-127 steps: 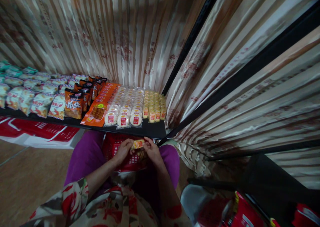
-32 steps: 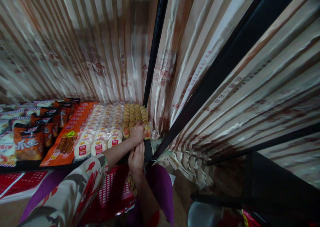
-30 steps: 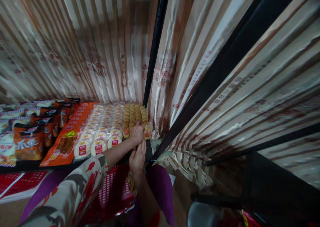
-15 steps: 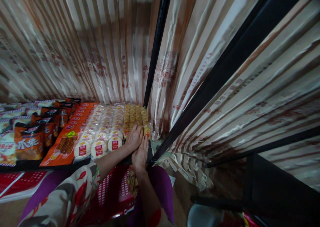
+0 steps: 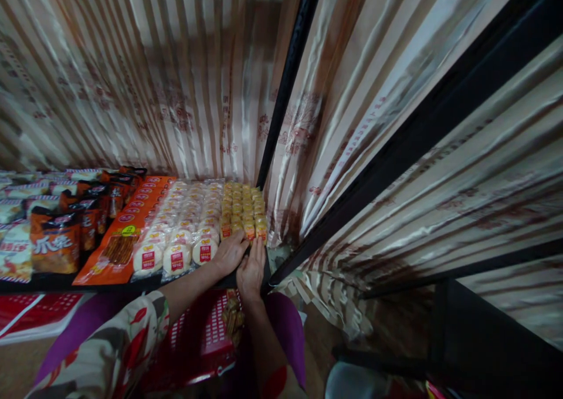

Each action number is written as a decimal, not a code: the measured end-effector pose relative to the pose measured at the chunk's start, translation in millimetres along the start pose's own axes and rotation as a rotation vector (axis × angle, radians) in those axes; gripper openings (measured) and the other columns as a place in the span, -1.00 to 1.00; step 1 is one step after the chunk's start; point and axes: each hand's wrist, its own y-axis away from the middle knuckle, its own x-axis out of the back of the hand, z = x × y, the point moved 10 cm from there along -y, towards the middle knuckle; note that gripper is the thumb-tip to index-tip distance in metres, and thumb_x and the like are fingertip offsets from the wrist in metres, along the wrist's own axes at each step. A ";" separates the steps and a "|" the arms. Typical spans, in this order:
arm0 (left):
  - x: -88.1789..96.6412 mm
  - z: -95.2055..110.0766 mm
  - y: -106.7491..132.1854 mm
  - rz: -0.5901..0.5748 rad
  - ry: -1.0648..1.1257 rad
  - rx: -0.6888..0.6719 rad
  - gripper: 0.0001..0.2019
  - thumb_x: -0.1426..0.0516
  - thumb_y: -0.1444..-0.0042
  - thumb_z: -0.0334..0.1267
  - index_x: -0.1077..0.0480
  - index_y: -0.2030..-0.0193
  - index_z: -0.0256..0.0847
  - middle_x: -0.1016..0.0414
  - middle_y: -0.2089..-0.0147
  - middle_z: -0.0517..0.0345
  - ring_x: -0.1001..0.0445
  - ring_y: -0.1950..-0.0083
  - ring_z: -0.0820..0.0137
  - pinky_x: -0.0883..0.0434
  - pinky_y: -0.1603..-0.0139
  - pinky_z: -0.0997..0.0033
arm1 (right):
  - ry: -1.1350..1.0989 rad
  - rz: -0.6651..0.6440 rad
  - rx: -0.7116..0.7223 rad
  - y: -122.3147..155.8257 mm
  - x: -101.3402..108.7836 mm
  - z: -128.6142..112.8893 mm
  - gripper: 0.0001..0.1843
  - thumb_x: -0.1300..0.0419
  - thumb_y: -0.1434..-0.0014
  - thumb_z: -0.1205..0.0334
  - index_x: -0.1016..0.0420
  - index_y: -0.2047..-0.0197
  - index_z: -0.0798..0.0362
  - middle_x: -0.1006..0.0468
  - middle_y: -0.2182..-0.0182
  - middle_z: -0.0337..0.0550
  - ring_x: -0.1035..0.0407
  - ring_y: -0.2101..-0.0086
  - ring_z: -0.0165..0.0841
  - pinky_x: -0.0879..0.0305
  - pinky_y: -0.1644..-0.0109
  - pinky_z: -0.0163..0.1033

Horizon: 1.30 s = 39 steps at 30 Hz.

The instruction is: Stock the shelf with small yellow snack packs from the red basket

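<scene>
Small yellow-wrapped snack packets point(image 5: 243, 207) stand in tight rows at the right end of the black shelf point(image 5: 112, 286). My left hand point(image 5: 230, 252) rests at the front of these rows, its fingers reaching over the lower edge of the front packets. Beside it, my right hand point(image 5: 251, 274) lies with straight fingers, the tips touching the front packets at the right. Neither hand visibly holds a packet, though the left fingertips are partly hidden. Rows of round white crackers in clear wrappers point(image 5: 176, 253) adjoin the yellow packets on the left.
Orange snack packs point(image 5: 127, 217) and upright orange bags point(image 5: 55, 243) fill the shelf's left. A red basket point(image 5: 215, 328) with several brownish-yellow packets point(image 5: 233, 317) sits below my arms. A black post point(image 5: 347, 211) and striped curtain point(image 5: 197, 94) border the shelf.
Both hands have drawn back slightly toward me from the yellow packets, and more of the front row shows. The view has shifted a little.
</scene>
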 end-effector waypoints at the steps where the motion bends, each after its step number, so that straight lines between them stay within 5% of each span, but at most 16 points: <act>1: -0.6 -0.7 0.1 -0.006 0.013 0.007 -0.79 0.04 -0.15 -0.36 -0.38 0.16 -0.20 -0.34 0.11 0.07 -0.29 0.08 0.35 -0.28 0.06 0.38 | 0.000 0.001 0.003 0.0 0.0 -0.2 -0.34 0.17 -0.07 0.45 0.00 -0.28 0.28 -0.06 -0.25 0.14 0.14 -0.25 -0.23 0.02 -0.24 0.06; 6: -1.4 -2.7 -0.2 -0.008 0.039 -0.006 -0.82 0.03 -0.14 -0.35 -0.39 0.24 -0.21 -0.33 0.12 0.06 -0.28 0.08 0.33 -0.28 0.05 0.36 | 0.001 0.016 -0.019 0.1 0.8 1.1 -0.33 0.16 -0.06 0.45 0.01 -0.29 0.24 -0.04 -0.26 0.09 0.13 -0.25 -0.24 0.03 -0.25 0.03; 28: -0.1 4.5 -2.1 -0.013 -0.089 -0.097 -0.65 0.06 -0.19 -0.35 -0.20 -0.13 -0.20 -0.30 0.07 0.05 -0.27 0.01 0.31 -0.28 0.02 0.38 | 0.029 0.014 -0.055 -2.6 0.8 4.8 -0.33 0.13 -0.04 0.43 -0.02 -0.27 0.27 -0.06 -0.25 0.09 0.08 -0.23 -0.24 0.02 -0.24 -0.03; 39: 0.1 6.1 -3.3 -0.040 -0.132 -0.106 -0.69 0.11 -0.22 -0.36 -0.26 -0.06 -0.24 -0.32 0.07 0.01 -0.29 0.01 0.28 -0.29 0.02 0.34 | 0.013 0.003 -0.018 -2.4 -0.2 1.6 -0.31 0.14 -0.02 0.44 -0.02 -0.27 0.23 -0.09 -0.24 0.07 0.05 -0.23 -0.26 -0.01 -0.23 -0.03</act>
